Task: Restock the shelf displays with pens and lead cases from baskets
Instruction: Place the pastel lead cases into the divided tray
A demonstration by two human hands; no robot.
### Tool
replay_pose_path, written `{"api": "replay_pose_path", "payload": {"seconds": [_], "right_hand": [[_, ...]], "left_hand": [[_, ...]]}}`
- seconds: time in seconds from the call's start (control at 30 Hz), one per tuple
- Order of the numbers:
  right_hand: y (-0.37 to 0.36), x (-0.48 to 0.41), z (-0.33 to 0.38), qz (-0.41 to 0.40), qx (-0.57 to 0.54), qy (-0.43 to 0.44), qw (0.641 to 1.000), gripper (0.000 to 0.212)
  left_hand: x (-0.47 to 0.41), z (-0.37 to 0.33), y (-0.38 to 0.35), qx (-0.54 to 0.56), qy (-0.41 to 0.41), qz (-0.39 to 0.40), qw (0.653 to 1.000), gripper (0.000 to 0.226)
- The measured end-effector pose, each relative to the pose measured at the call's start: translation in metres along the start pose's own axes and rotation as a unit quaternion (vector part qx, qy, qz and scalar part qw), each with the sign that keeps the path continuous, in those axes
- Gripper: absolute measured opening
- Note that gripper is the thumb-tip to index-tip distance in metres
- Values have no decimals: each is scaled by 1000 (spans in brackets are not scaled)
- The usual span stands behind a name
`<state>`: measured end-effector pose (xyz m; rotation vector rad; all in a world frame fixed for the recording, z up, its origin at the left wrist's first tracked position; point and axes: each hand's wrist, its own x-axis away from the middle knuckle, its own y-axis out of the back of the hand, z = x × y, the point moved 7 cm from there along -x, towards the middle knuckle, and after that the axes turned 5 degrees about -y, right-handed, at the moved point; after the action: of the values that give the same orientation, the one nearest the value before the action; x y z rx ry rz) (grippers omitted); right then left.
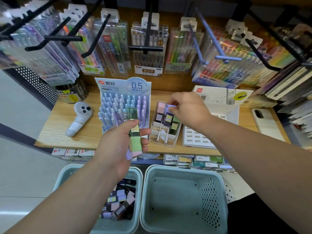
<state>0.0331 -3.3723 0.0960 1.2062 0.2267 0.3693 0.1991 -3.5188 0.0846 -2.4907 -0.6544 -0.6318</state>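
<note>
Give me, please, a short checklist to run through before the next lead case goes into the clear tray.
1. Grip: the right hand pinches a purple case over the tray: ok.
2. Room: the tray's front slots are free: ok.
3. Seating: purple case fully down in its slot: cannot tell.
4. Supply in hand: the left hand holds spare cases: ok.
5. Supply below: the left basket has more cases: ok.

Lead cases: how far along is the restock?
Done: the pen display looks full; a few cases fill the clear tray's back. In hand: right hand pinches a purple case over it; left hand holds several more. Left: the tray's front slots, and cases in the left basket.
</note>
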Motion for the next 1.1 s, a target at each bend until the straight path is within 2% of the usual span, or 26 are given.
{"api": "replay_pose_path", "payload": {"seconds": [0.2,0.47,0.6,0.8,0.97,1.1], "right_hand": [[2,-2,2,-1,0,10,1000,7],[-3,6,17,-25,60,96,993,9],[-2,5,15,-26,55,90,994,6],[-4,-2,1,2,-25,31,999,7],[-19,5,1,-11,24,75,997,7],[-24,6,-3,-25,53,63,996,14]], "left_hand": [[2,-1,-1,-5,-2,2,1000,12],[2,-2,0,-3,-2,3,1000,14],[4,-2,1,-6,-2,1,1000,12],[5,-4,0,-2,-4,0,1000,11],[5,-3,0,-3,-3,2,1000,11],[6,-2,1,-5,-2,3,1000,12]]}}
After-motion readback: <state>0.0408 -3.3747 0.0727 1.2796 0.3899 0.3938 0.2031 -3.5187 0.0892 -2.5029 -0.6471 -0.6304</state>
